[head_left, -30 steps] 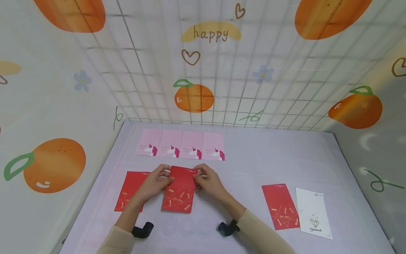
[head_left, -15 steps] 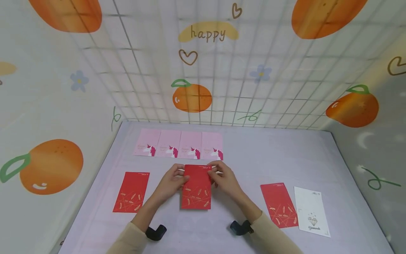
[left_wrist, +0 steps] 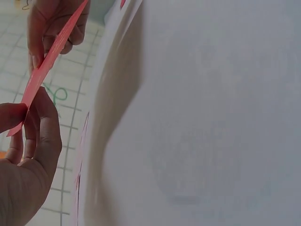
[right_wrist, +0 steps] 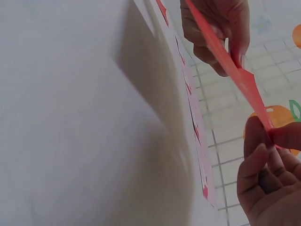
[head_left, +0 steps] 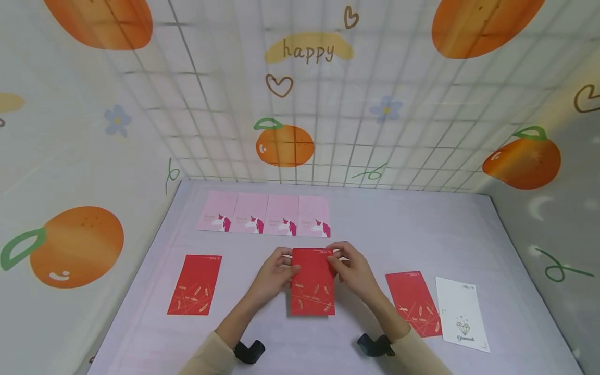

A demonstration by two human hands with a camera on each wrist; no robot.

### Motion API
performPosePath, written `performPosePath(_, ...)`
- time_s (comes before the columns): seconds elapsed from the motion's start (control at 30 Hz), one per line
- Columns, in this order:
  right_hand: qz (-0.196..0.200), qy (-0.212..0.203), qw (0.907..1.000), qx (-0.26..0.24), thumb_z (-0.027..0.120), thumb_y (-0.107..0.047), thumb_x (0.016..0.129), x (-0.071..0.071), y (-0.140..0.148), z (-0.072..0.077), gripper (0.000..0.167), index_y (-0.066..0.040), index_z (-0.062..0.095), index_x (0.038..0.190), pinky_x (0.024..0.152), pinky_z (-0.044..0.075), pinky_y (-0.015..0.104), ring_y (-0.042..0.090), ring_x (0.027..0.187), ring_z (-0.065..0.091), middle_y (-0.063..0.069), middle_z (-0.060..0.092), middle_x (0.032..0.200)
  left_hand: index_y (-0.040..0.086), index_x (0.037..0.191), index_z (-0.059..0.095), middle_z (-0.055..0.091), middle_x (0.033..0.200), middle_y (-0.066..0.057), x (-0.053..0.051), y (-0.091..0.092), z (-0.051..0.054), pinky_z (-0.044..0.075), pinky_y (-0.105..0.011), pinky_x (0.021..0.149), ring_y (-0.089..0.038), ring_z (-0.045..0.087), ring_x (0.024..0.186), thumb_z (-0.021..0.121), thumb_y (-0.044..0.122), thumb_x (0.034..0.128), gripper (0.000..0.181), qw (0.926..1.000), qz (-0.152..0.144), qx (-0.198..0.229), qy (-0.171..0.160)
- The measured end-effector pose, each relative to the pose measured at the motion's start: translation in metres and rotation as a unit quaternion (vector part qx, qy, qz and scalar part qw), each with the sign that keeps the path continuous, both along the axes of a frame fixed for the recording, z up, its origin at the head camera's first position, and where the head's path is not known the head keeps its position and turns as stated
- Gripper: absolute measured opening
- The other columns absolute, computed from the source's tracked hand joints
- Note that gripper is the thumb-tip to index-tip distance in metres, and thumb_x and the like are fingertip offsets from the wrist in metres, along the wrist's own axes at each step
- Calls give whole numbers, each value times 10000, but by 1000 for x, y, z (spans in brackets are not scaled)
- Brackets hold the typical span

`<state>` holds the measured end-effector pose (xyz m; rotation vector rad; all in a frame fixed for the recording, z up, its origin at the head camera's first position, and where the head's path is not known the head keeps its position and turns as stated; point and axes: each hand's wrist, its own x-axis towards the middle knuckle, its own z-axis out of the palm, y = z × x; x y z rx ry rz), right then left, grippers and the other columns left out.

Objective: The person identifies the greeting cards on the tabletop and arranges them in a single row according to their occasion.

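A red card [head_left: 312,284] with gold feather prints is held up in front of me, above the table. My left hand [head_left: 273,278] pinches its left edge near the top between thumb and fingers. My right hand [head_left: 354,271] pinches its upper right edge the same way. Both wrist views show the red card [left_wrist: 42,73] edge-on and lifted off the surface. In the right wrist view a pointed bit of red paper sticks out along the red card [right_wrist: 233,68]. Whether this is a flap or a second layer I cannot tell.
A row of several pink unicorn cards [head_left: 281,214] lies at the back. Another red card [head_left: 195,285] lies on the left. On the right, a red card [head_left: 413,303] lies against a white diamond card [head_left: 462,314]. Patterned curtains [head_left: 300,104] surround the table [head_left: 398,224].
Both hands have carried the held red card to the right, away from the red card on the left. That left card is now fully uncovered. The card is also more upright in view.
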<state>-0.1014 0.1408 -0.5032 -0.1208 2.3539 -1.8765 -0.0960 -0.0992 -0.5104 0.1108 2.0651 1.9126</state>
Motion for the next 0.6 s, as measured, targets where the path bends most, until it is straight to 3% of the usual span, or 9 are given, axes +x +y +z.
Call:
performPosePath(0.3, -70, -68, 10000, 8, 704, -238, 950, 4, 8, 0, 311, -191, 610, 1243, 567, 542, 301, 272, 723, 656, 64, 636, 1025, 82, 1324, 460, 604, 1103, -125, 1, 7, -4, 590, -362, 747, -250, 684, 940, 712, 201, 939, 475, 9999, -119, 101, -15)
performPosePath(0.6, -105, 123, 9997, -172, 683, -243, 966, -1, 20, 8, 305, -177, 601, 1252, 581, 556, 334, 313, 686, 644, 102, 628, 1023, 96, 1287, 500, 626, 1089, -112, 6, 10, -4, 590, -366, 772, -256, 674, 952, 735, 247, 921, 460, 9997, -179, 65, -128)
